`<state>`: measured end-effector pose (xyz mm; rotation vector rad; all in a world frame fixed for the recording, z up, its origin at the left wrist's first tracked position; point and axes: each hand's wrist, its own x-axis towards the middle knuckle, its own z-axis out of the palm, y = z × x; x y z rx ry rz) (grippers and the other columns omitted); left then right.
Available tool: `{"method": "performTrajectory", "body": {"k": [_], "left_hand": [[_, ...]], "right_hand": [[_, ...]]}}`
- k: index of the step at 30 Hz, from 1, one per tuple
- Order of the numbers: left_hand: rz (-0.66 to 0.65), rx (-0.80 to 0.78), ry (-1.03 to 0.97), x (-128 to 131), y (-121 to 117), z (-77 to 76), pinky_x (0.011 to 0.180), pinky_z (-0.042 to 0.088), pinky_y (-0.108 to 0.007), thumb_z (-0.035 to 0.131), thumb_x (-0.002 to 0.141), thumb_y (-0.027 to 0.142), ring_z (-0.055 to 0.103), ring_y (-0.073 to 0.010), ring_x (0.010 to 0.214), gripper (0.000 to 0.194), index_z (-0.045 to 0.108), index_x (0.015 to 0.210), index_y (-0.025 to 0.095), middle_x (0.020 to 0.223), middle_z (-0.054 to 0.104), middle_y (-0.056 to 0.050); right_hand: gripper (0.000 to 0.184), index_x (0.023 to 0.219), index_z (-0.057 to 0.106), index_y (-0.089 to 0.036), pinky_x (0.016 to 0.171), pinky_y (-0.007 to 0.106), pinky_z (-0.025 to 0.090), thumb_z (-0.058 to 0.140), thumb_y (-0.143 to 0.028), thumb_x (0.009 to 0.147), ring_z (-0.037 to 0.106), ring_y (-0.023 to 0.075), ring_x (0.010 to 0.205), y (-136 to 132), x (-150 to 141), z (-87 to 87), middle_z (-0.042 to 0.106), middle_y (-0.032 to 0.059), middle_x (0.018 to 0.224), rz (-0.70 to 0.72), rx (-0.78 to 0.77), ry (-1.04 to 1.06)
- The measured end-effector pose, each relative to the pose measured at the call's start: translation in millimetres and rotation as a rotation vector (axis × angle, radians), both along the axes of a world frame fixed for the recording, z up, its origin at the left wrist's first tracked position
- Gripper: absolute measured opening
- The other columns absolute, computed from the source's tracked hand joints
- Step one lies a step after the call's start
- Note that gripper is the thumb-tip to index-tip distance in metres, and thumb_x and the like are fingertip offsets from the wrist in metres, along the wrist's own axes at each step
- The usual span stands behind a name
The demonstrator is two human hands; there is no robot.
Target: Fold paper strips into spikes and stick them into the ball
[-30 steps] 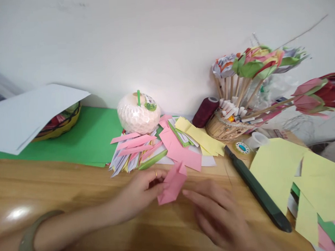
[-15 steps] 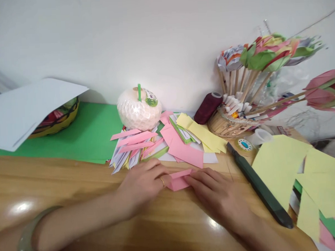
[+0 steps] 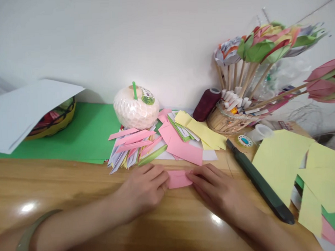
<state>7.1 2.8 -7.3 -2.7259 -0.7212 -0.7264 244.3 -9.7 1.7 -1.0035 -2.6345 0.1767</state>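
Note:
A small folded piece of pink paper [image 3: 179, 179] is stretched between my two hands, just above the wooden table. My left hand [image 3: 148, 185] pinches its left end, and my right hand [image 3: 211, 182] grips its right end with thumb and fingers. A crease line runs across the paper. Just beyond my hands lies a pile of folded paper strips [image 3: 132, 145] in pink, white and yellow. Beside it are loose pink paper pieces [image 3: 183, 149] and yellow paper slips [image 3: 203, 131].
A wrapped coconut [image 3: 136, 108] with a green straw stands behind the strips. At right are a dark green utility knife [image 3: 260, 182], yellow sheets [image 3: 280, 161], a maroon thread spool [image 3: 207, 104] and a wooden pot [image 3: 225, 121] of paper flowers. White sheets [image 3: 36, 105] cover a basket [image 3: 59, 123] at left.
The pink paper's upper edge, raised as a flap before, now lies flatter, so the piece looks like a narrow rectangle. Both hands keep their hold. The view has shifted slightly.

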Motion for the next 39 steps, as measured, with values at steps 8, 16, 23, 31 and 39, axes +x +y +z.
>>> {"method": "performTrajectory", "body": {"k": [8,16,23,31,39], "left_hand": [[0.027,-0.295,-0.08,-6.6,3.3,-3.2,0.068,0.048,-0.027,0.038,0.097,0.016,0.054,-0.0156,0.081,0.027,0.062,0.086,0.014,0.085,0.063,-0.004],[0.038,-0.228,0.018,-1.9,1.5,-6.8,0.073,0.045,-0.032,0.041,0.097,0.015,0.054,-0.0185,0.083,0.019,0.06,0.095,0.011,0.083,0.061,-0.003],[0.03,-0.22,0.202,0.0,3.0,-2.8,0.074,0.043,-0.034,0.045,0.093,0.013,0.052,-0.0203,0.085,0.021,0.055,0.111,0.017,0.092,0.06,-0.004],[0.078,-0.384,-0.09,-6.9,3.8,-1.9,0.077,0.048,-0.034,0.043,0.091,0.01,0.054,-0.0202,0.091,0.018,0.06,0.089,0.015,0.085,0.063,-0.005],[0.053,-0.477,-0.157,-7.7,4.5,4.5,0.086,0.048,-0.039,0.056,0.088,0.02,0.052,-0.0231,0.1,0.01,0.062,0.081,0.017,0.09,0.066,-0.003]], "right_hand": [[0.018,0.1,0.064,-0.014,0.068,0.033,0.052,0.048,-0.015,0.092,0.057,0.019,0.083,5.1,0.1,3.2,0.064,0.0094,0.092,-0.047,-0.014,0.136],[0.021,0.107,0.061,-0.012,0.071,0.037,0.051,0.046,-0.016,0.093,0.055,0.0222,0.088,5.9,4.3,6.2,0.062,0.0104,0.096,0.044,0.012,-0.04],[0.025,0.112,0.059,-0.011,0.073,0.039,0.052,0.042,-0.019,0.095,0.057,0.0238,0.093,2.3,6.4,8.9,0.063,0.0124,0.103,0.065,0.035,-0.139],[0.019,0.095,0.063,-0.015,0.066,0.032,0.051,0.044,-0.018,0.093,0.059,0.0196,0.082,7.0,2.4,8.7,0.066,0.0081,0.089,0.011,0.048,-0.007],[0.013,0.089,0.063,-0.018,0.067,0.031,0.049,0.05,-0.02,0.091,0.057,0.0179,0.079,9.6,-1.4,12.1,0.063,0.0056,0.084,-0.041,-0.097,0.092]]}}
